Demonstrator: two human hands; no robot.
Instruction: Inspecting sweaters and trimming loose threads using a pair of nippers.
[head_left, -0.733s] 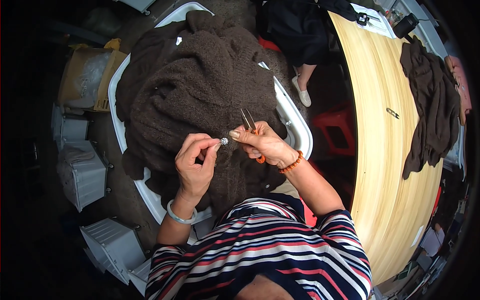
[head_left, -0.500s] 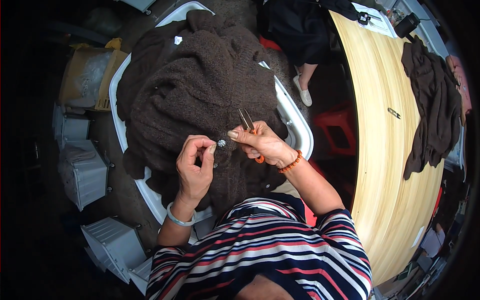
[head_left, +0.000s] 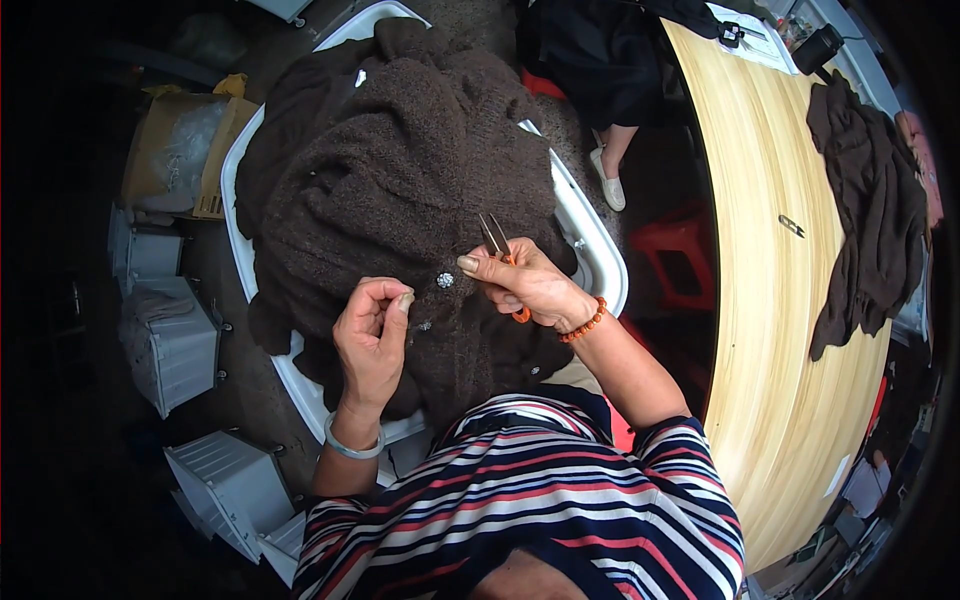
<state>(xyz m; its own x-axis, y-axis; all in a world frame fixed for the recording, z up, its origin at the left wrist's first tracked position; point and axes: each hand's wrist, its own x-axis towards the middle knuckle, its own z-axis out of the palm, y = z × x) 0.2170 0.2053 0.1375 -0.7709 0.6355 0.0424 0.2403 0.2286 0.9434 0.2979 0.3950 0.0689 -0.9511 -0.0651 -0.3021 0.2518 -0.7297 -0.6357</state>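
A dark brown knitted garment [head_left: 360, 200] lies heaped in front of me, with a sparkly silver button [head_left: 445, 280] on it between my hands. My right hand [head_left: 535, 288] keeps orange-handled thread snips [head_left: 493, 238] in its palm, blades pointing away and apart. Its thumb and forefinger pinch together just right of the button, seemingly at the knit. Left of the button, my left hand [head_left: 372, 335] has thumb and forefinger pressed together; whatever is between them is too small to make out. Other sparkly buttons [head_left: 424, 326] show lower on the garment.
A white tub [head_left: 590, 235] holds the garment pile. To the right stands a wooden table [head_left: 760, 300] with another brown garment [head_left: 865, 220] and dark snips [head_left: 791, 226]. Grey crates [head_left: 230, 490] and a cardboard box [head_left: 170, 150] are at left; a person's leg [head_left: 617, 155] and red stool [head_left: 675, 255] are beyond.
My left hand has drawn away from the sparkly button, to the left and slightly toward me, still pinched. My right hand stays nearly in place with the snips.
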